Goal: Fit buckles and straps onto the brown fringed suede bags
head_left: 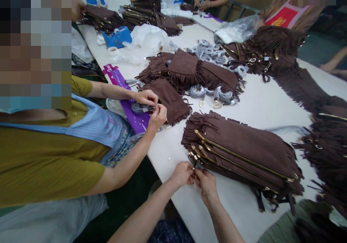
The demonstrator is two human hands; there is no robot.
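A stack of brown fringed suede bags (244, 156) with gold zippers lies on the white table (255, 105) in front of me. My left hand (182, 173) and my right hand (206, 182) meet at the stack's near left corner, fingers pinched together on a small zipper pull (194, 162) of one of the lower bags. Both hands are closed on it; what lies between the fingertips is mostly hidden.
A co-worker in a mustard shirt sits at my left, hands (151, 107) working a grey strap over a purple card (135, 116). More brown bags (187, 73), grey wrapped straps (214, 53), blue tape dispensers (118, 37) and plastic bags (238, 28) spread across the table. Another person sits at the far end.
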